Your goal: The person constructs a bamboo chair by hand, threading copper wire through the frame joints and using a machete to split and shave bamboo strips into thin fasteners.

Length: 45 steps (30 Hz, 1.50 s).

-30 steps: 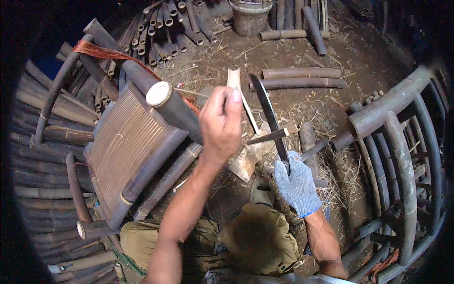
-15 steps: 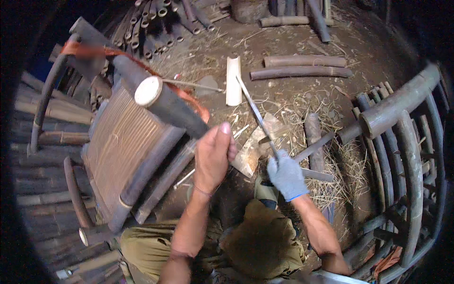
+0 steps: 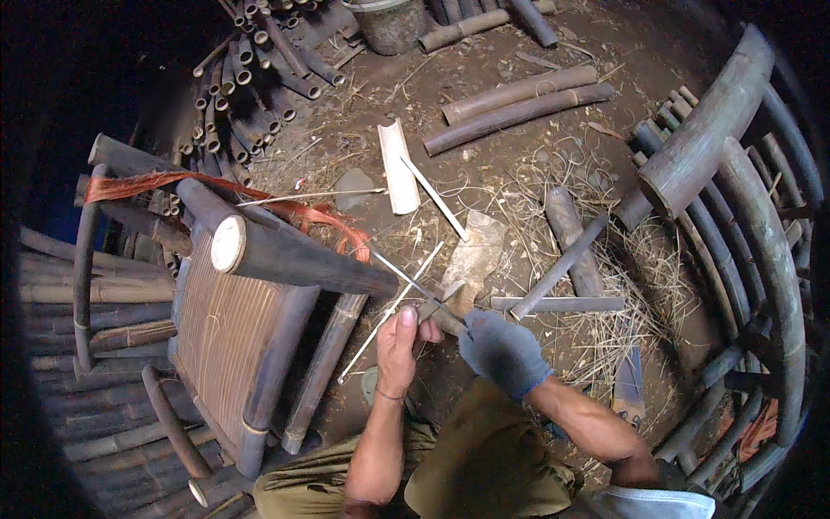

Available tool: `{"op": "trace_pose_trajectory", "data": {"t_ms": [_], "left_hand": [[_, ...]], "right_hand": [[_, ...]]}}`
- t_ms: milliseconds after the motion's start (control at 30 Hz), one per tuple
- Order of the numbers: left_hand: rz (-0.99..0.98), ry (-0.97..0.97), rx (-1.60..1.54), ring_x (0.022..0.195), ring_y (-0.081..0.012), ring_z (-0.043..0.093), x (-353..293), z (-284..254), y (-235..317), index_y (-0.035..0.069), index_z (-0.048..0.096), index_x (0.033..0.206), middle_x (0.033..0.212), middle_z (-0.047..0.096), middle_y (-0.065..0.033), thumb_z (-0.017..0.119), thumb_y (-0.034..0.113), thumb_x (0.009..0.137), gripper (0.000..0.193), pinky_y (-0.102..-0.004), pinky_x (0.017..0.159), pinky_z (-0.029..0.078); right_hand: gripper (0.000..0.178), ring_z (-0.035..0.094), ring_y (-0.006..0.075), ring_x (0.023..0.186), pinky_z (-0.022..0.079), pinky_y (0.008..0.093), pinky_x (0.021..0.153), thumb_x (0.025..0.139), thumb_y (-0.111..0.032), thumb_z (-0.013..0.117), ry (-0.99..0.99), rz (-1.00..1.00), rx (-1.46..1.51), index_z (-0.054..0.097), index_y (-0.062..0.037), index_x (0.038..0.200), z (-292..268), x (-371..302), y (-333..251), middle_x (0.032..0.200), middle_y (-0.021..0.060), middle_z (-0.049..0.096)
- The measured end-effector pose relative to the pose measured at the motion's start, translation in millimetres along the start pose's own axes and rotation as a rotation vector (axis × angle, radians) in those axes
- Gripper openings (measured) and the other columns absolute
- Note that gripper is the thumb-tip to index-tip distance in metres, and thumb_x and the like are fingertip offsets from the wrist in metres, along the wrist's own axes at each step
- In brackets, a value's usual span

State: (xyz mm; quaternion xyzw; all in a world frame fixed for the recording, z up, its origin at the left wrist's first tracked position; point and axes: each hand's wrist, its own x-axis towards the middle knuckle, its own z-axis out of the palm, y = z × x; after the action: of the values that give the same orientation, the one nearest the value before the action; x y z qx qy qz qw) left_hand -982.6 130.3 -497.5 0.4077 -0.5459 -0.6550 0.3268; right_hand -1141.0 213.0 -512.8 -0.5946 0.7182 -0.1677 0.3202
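My bare left hand (image 3: 400,350) is closed, thumb uppermost and fingers curled; what it holds, if anything, cannot be made out. Beside it, my right hand (image 3: 506,350), in a grey glove, grips a long thin grey rod (image 3: 399,275). The rod slants up and left past the left fingertips; whether they touch it is unclear. Left of the hands, a thick dark bamboo pole (image 3: 303,264) with a pale cut end juts over a bamboo chair (image 3: 229,320). Below the hands are my knees in olive trousers (image 3: 493,441).
A split bamboo half (image 3: 398,169) and a pale strip (image 3: 437,199) lie ahead on the dirt floor. Two bamboo lengths (image 3: 527,104) rest beyond. Shavings (image 3: 640,337) surround a short log (image 3: 572,242). A bamboo frame (image 3: 761,225) stands right, stacked poles (image 3: 246,78) far left, a bucket (image 3: 385,26) behind.
My hands have come together, the right moving down and left toward the left. The rod now tilts left across the left fingertips. The whole view has shifted and turned.
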Motion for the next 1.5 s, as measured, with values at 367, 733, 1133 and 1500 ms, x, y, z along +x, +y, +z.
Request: {"op": "trace_pose_trajectory", "data": {"t_ms": [367, 733, 1133, 1500], "left_hand": [[0.188, 0.205, 0.286, 0.06, -0.0119, 0.05, -15.3, 24.6, -6.3, -0.001, 0.059, 0.08, 0.063, 0.055, -0.0052, 0.042, 0.044, 0.105, 0.054, -0.0274, 0.057, 0.039], [0.184, 0.262, 0.12, 0.056, -0.0107, 0.044, -12.0, 24.3, -11.2, 0.003, 0.053, 0.08, 0.062, 0.05, -0.0031, 0.042, 0.037, 0.106, 0.044, -0.0269, 0.051, 0.033], [0.235, 0.251, 0.154, 0.058, -0.0136, 0.048, -11.6, 18.1, -9.0, 0.002, 0.054, 0.07, 0.063, 0.052, -0.0063, 0.043, 0.037, 0.106, 0.052, -0.0286, 0.058, 0.04], [0.162, 0.29, 0.041, 0.056, -0.0148, 0.047, -17.7, 14.3, -1.3, 0.002, 0.049, 0.071, 0.06, 0.05, -0.0073, 0.041, 0.032, 0.107, 0.047, -0.0305, 0.059, 0.043]], "right_hand": [[0.022, 0.061, 0.0461, 0.078, 0.048, 0.0519, 0.067, 0.09, -0.022, 0.058, 0.174, -0.043, 0.233, 0.056, -0.0004, 0.088, 17.4, 10.9, 0.9, 0.078, 0.0254, 0.06], [0.024, 0.062, 0.0453, 0.075, 0.049, 0.0524, 0.068, 0.09, -0.023, 0.056, 0.095, -0.255, 0.015, 0.058, -0.0008, 0.084, 15.4, 17.6, 10.7, 0.076, 0.0255, 0.061], [0.025, 0.063, 0.045, 0.08, 0.05, 0.0526, 0.071, 0.092, -0.026, 0.054, 0.017, -0.139, 0.114, 0.058, -0.0011, 0.091, 32.0, 24.1, 25.7, 0.081, 0.025, 0.063], [0.028, 0.067, 0.0409, 0.076, 0.053, 0.0485, 0.066, 0.093, -0.027, 0.058, -0.013, -0.385, -0.58, 0.057, 0.0011, 0.097, 82.1, 50.1, 70.6, 0.079, 0.0184, 0.066]]}}
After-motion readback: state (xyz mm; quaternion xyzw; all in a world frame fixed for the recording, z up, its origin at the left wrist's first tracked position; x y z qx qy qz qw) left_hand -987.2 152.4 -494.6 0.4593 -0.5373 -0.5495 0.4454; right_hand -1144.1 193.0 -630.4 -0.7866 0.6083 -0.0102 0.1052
